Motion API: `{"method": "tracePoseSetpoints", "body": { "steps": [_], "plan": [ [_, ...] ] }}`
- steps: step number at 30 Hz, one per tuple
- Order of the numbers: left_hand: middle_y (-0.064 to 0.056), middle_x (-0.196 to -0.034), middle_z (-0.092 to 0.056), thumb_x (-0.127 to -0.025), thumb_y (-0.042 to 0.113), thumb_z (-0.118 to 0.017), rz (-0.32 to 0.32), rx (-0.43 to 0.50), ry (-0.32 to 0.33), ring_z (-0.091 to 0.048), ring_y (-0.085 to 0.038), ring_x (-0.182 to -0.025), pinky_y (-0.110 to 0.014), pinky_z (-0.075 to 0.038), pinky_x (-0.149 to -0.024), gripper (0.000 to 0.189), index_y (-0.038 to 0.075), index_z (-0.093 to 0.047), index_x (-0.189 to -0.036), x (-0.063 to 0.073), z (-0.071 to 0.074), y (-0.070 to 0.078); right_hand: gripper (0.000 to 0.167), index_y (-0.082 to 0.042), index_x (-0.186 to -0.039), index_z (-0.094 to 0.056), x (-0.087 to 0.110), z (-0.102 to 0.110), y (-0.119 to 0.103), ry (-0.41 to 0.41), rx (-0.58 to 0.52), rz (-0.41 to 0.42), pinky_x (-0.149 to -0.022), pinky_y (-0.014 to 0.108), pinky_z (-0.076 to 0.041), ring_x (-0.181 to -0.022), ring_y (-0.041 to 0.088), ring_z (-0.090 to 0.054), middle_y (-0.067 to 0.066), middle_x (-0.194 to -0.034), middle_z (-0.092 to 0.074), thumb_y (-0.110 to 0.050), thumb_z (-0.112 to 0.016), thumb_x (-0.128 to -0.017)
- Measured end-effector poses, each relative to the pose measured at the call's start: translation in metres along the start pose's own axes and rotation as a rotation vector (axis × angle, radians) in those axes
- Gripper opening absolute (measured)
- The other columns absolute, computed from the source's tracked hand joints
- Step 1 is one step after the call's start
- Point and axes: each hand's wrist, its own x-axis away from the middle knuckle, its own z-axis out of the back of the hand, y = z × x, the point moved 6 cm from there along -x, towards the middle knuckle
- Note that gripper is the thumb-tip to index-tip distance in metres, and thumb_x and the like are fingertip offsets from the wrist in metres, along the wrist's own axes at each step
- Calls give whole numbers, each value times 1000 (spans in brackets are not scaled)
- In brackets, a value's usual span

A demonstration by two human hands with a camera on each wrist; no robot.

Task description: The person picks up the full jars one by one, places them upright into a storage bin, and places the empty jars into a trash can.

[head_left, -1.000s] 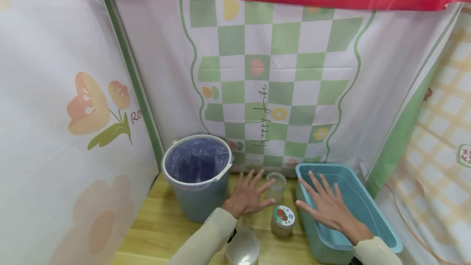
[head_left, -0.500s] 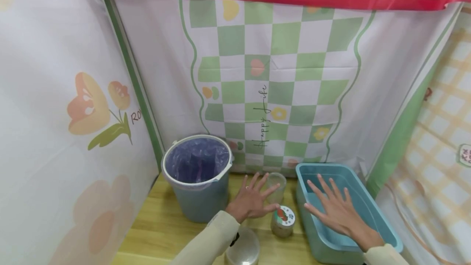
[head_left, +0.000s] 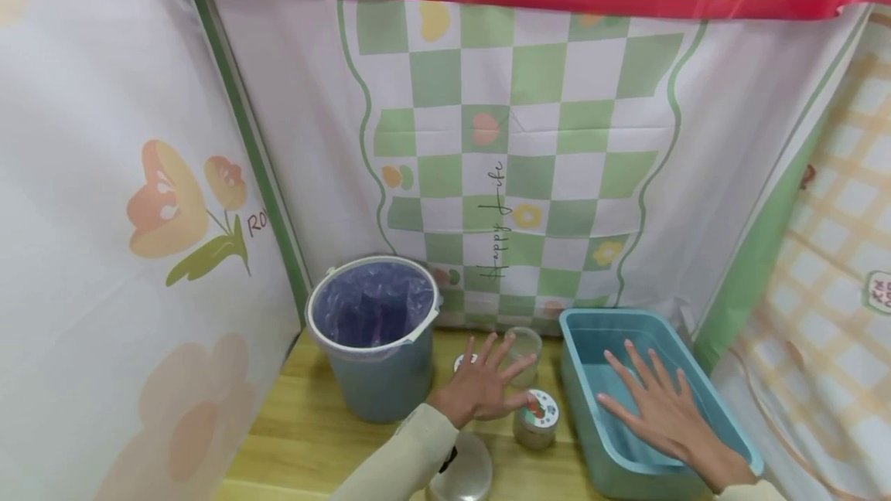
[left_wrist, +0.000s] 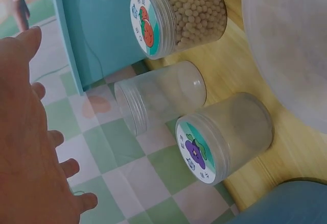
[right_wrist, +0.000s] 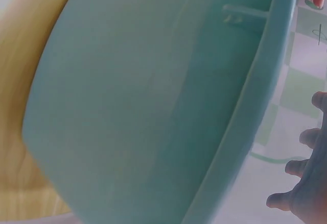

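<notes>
My left hand (head_left: pixel 479 386) hovers palm down with fingers spread, holding nothing. Beneath and around it are jars: one with a tomato lid (head_left: pixel 539 410), full of beige balls (left_wrist: pixel 199 15) in the left wrist view; an uncovered clear jar (left_wrist: pixel 163 95); and a seemingly bare jar with an eggplant lid (left_wrist: pixel 195 153), mostly hidden behind that hand in the head view. Under the left forearm stands a wide round translucent container (head_left: pixel 465 474), partly covered by the sleeve. My right hand (head_left: pixel 657 412), fingers also spread, is above the blue basin (head_left: pixel 592 416) and grips nothing.
A blue-grey bin (head_left: pixel 379 385) with a purple liner stands at the left on the wooden table (head_left: pixel 278 439). Behind everything hangs a checked curtain (head_left: pixel 536 130); printed cloth walls (head_left: pixel 90 253) close in both sides.
Both hands have drifted rightward and slightly toward me, the right one farther, now over the basin's middle. A white lid has come into sight behind the left fingers. The containers have stayed put.
</notes>
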Motion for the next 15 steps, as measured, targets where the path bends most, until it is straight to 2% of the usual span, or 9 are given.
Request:
{"method": "tracePoseSetpoints", "body": {
  "steps": [7, 15],
  "plan": [
    [1, -186, -10, -107, 77, -37, -18, -10, -3, -21, -36, -169, -65, -21, -134, 72, 53, -17, -172, -1, -4, 6, 86, -26, -175, -26, 10, 3, 15, -5, 19, -37, -111, 93, -13, -158, 66, -17, 22, -183, -11, -62, -60, -106],
    [1, -185, -8, -107, 78, -38, -37, 19, -5, -18, -35, -170, -65, -24, -132, 73, 52, -20, -172, -1, -8, 13, 85, -22, -176, -24, 18, 4, 34, -1, 5, -64, -109, 95, -12, -159, 67, -10, 25, -182, -9, -60, -59, -107]
  ]
}}
